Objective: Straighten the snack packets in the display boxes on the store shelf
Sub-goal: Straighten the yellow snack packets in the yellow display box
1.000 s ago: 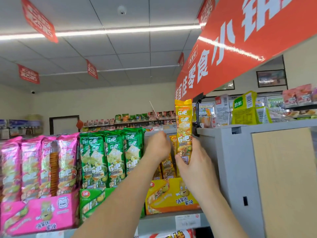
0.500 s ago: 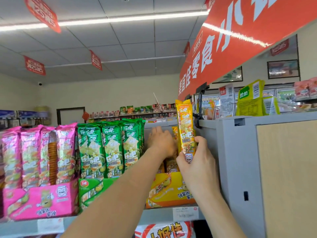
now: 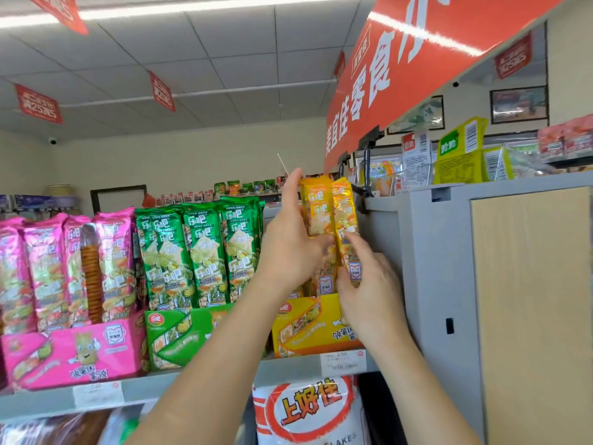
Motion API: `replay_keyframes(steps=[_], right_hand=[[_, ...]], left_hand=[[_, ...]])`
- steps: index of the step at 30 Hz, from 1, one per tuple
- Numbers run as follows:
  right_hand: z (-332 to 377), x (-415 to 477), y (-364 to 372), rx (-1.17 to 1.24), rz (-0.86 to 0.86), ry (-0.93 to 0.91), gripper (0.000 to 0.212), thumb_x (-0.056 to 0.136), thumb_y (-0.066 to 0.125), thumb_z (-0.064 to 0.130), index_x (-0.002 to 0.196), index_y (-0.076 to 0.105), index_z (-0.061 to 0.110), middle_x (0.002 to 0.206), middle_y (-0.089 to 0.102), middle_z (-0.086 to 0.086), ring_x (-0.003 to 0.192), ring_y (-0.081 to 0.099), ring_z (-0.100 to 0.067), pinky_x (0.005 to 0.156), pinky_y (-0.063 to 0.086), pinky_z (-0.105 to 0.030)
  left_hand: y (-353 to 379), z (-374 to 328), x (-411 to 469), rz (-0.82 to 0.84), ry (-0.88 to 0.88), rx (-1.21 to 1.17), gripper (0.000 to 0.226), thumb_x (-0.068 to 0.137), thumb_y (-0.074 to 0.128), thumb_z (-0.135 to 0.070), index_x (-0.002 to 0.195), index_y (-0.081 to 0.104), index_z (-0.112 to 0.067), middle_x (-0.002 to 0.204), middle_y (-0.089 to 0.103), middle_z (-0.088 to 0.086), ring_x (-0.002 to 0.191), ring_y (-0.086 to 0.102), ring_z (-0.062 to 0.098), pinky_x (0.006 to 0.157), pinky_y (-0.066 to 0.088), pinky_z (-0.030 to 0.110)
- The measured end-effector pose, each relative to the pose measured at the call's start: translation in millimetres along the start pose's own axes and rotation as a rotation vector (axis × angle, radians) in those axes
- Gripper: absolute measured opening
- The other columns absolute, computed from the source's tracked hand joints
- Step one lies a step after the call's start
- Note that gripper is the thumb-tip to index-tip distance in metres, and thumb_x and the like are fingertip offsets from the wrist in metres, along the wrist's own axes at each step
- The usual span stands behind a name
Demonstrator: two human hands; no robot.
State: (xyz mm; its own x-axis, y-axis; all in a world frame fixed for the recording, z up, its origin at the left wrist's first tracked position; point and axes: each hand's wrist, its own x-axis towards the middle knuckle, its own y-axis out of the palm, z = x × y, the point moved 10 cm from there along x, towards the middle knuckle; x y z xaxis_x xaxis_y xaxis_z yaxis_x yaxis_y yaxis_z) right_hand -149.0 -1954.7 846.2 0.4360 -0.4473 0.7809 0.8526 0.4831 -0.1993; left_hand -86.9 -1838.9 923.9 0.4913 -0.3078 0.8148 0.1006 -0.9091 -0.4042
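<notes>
Yellow foil snack packets, two tall skinny ones, are standing upright side by side in the yellow cardboard display box. That box sits at the right end of the grey metal shelf, just beside the grey cabinet side. On my feed both bare arms reach up and inward from the bottom of the view. My left hand holds the left packet, one digit pointing straight up along its left edge and the rest curled over the front around mid-height. My right hand is lower, thumb pressed on the front of the right packet, fingers curled round its lower part just above the box rim. Whether the two hands touch, can't tell, it's blurry there. Further left the green packets stand in a green box, then pink packets in a pink box
</notes>
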Motion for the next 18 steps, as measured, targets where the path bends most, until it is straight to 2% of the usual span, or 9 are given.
replay_keyframes(steps=[2, 3, 5, 6, 8, 11, 13, 15, 18], right_hand=[[2.7, -2.2, -0.4, -0.029, 0.005, -0.005, 0.053, 0.095, 0.056, 0.011, 0.144, 0.045, 0.029, 0.101, 0.044, 0.004, 0.077, 0.039, 0.001, 0.068, 0.024, 0.012], [3.3, -3.0, -1.4, -0.037, 0.001, 0.002, 0.053, 0.095, 0.057, 0.011, 0.143, 0.045, 0.029, 0.1, 0.044, 0.003, 0.074, 0.039, 0.001, 0.068, 0.024, 0.012], [3.7, -3.5, -2.8, -0.068, -0.009, 0.014, 0.051, 0.095, 0.056, 0.012, 0.141, 0.045, 0.03, 0.099, 0.044, 0.001, 0.068, 0.038, 0.005, 0.067, 0.027, 0.01], [4.6, -3.8, -2.5, -0.096, -0.007, 0.012, 0.049, 0.096, 0.055, 0.012, 0.14, 0.046, 0.031, 0.098, 0.043, 0.0, 0.067, 0.038, 0.004, 0.067, 0.03, 0.007], [5.8, -5.7, -1.2, -0.146, 0.01, 0.003, 0.044, 0.097, 0.05, 0.012, 0.136, 0.048, 0.033, 0.099, 0.043, -0.002, 0.07, 0.044, -0.006, 0.069, 0.038, -0.002], [1.5, -8.7, -0.8, -0.178, 0.032, 0.056, 0.034, 0.101, 0.044, 0.015, 0.128, 0.059, 0.029, 0.106, 0.04, -0.002, 0.087, 0.056, -0.023, 0.089, 0.05, -0.032], [3.7, -14.2, -0.3, -0.215, 0.05, 0.05, 0.03, 0.102, 0.042, 0.021, 0.124, 0.063, 0.025, 0.106, 0.036, 0.001, 0.083, 0.054, -0.017, 0.085, 0.051, -0.031], [10.0, -22.4, 2.3, -0.285, 0.08, 0.003, 0.032, 0.101, 0.042, 0.029, 0.126, 0.061, 0.023, 0.111, 0.038, -0.001, 0.084, 0.054, -0.017, 0.081, 0.047, -0.027], [13.9, -31.5, 9.2, -0.356, 0.159, -0.035, 0.04, 0.099, 0.041, 0.041, 0.131, 0.057, 0.024, 0.126, 0.042, -0.008, 0.108, 0.054, -0.026, 0.093, 0.046, -0.035]], left_hand=[[-27.3, -14.2, -6.3, -0.187, 0.078, -0.073, 0.1, 0.08, 0.078, -0.011, 0.153, 0.013, -0.029, 0.102, 0.061, -0.013, 0.084, 0.063, 0.007, 0.076, 0.053, 0.031], [-40.3, -20.1, -9.7, -0.26, 0.114, -0.12, 0.096, 0.081, 0.077, -0.012, 0.153, 0.016, -0.024, 0.11, 0.059, -0.017, 0.088, 0.062, -0.004, 0.077, 0.052, 0.02], [-62.8, -29.5, -17.2, -0.368, 0.172, -0.188, 0.086, 0.081, 0.078, -0.017, 0.15, 0.028, -0.018, 0.113, 0.054, -0.029, 0.092, 0.058, -0.017, 0.077, 0.047, 0.006], [-70.1, -34.0, -21.6, -0.387, 0.193, -0.214, 0.079, 0.081, 0.078, -0.019, 0.147, 0.034, -0.018, 0.114, 0.057, -0.027, 0.095, 0.06, -0.013, 0.079, 0.05, 0.01], [-78.4, -43.8, -33.5, -0.388, 0.234, -0.275, 0.069, 0.084, 0.075, -0.02, 0.142, 0.039, -0.02, 0.111, 0.064, -0.018, 0.096, 0.065, 0.001, 0.079, 0.056, 0.025], [-93.7, -55.0, -50.9, -0.411, 0.317, -0.395, 0.062, 0.092, 0.065, -0.021, 0.143, 0.03, -0.025, 0.1, 0.061, -0.017, 0.083, 0.064, 0.006, 0.068, 0.053, 0.024], [-103.6, -57.0, -57.2, -0.416, 0.356, -0.419, 0.06, 0.095, 0.059, -0.024, 0.144, 0.024, -0.028, 0.107, 0.062, -0.011, 0.08, 0.062, 0.008, 0.066, 0.054, 0.029], [-99.6, -47.6, -57.8, -0.352, 0.294, -0.368, 0.058, 0.095, 0.057, -0.031, 0.144, 0.026, -0.029, 0.107, 0.066, -0.007, 0.077, 0.064, 0.014, 0.064, 0.055, 0.036], [-61.7, -20.8, -61.9, -0.118, 0.099, -0.129, 0.056, 0.092, 0.057, -0.035, 0.141, 0.031, -0.033, 0.077, 0.066, -0.008, 0.061, 0.063, 0.012, 0.053, 0.048, 0.029]])
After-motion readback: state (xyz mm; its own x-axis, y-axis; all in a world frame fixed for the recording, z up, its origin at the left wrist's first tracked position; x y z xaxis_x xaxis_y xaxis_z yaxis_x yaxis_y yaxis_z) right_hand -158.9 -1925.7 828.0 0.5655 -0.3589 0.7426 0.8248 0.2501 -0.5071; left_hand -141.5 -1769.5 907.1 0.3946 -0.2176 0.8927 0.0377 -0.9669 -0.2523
